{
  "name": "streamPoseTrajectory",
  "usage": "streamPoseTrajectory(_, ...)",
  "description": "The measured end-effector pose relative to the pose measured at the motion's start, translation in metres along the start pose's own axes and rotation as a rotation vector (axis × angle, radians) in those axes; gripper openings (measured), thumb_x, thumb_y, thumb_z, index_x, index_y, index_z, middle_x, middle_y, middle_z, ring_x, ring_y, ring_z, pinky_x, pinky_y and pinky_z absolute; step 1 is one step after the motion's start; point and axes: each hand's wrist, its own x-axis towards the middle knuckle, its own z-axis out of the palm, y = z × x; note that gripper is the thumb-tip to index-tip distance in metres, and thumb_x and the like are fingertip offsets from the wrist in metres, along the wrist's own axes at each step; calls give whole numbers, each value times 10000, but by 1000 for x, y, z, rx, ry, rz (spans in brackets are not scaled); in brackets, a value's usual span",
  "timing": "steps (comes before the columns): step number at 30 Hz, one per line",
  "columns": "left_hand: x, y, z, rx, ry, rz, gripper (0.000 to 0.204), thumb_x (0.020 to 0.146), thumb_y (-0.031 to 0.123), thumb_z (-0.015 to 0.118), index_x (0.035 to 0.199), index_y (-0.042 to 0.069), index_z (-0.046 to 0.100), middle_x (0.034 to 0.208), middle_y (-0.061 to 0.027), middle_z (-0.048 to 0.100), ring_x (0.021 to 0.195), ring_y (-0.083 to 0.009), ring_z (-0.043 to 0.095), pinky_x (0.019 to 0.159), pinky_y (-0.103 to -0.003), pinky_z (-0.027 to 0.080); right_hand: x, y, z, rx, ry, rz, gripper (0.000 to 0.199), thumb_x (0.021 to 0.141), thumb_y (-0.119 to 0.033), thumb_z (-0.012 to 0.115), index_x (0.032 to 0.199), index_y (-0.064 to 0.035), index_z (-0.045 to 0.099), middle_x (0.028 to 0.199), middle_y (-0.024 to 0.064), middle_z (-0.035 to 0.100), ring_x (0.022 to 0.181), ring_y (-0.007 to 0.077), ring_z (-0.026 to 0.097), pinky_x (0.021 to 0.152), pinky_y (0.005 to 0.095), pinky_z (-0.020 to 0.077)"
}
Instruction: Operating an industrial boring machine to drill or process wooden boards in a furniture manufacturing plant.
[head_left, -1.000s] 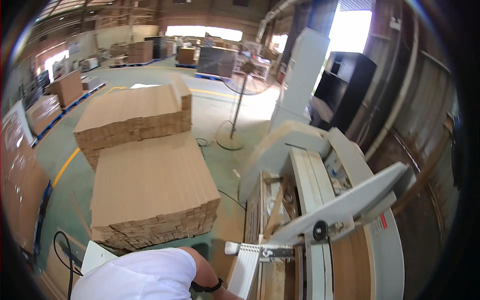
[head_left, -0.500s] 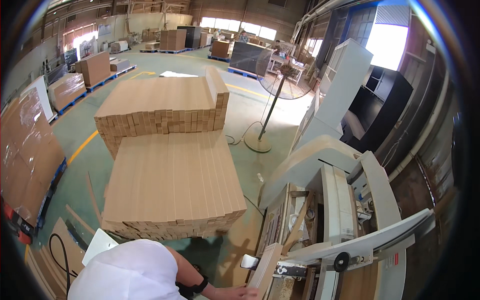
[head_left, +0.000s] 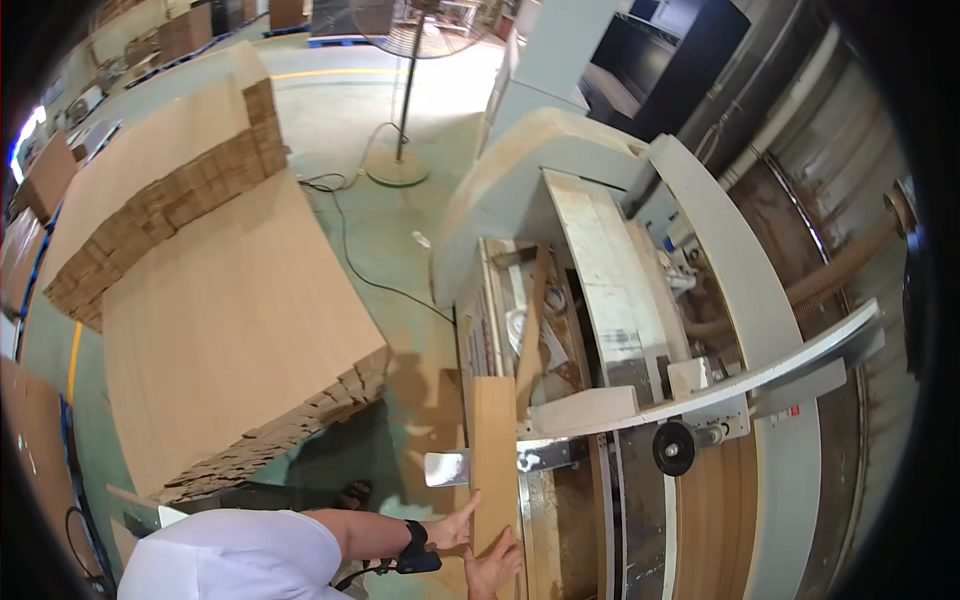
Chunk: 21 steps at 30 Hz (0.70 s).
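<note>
A narrow wooden board lies lengthwise at the near left side of a light-grey machine, across a shiny metal bar. My left hand grips the board's left edge, its thumb up along the side. A black strap with a small device circles that wrist. Lower down, my right hand holds the near part of the board, its fingers over the top face and thumb toward the left edge. The board's near end is partly hidden by this hand.
Stacked boards fill the left side, with a taller stack behind. A standing fan and its cable are on the floor beyond. A black handwheel and a long white curved panel stick out from the machine at right.
The view has swung right and down toward the machine. My right hand has come into sight on the board. My left hand, earlier with fingers stretched at the board, now grips its edge.
</note>
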Motion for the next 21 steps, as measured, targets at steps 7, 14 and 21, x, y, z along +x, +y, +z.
streamPoseTrajectory(7,-12,7,13,46,-88,39,634,799,589,459,1256,153,404,1219,-24,491,1118,-173,449,936,-335,331,-8,13,28,55,8,100,900,543,-441,728,1277,-107,327,1117,235,385,1007,396,387,805,483,307)
streamPoseTrajectory(14,-8,7,5,203,-10,-42,543,784,392,619,1224,132,435,1163,-12,517,1085,-138,462,909,-306,354,-7,4,20,24,-42,83,786,626,-385,712,1247,-91,332,1112,199,415,987,366,430,808,495,362)
streamPoseTrajectory(21,-7,-19,-17,394,-301,320,528,791,258,590,1262,132,386,1214,-20,460,1069,-135,461,880,-282,368,-20,27,58,160,-137,-34,836,697,-484,604,1339,-77,255,1219,285,364,1065,436,376,861,523,313)
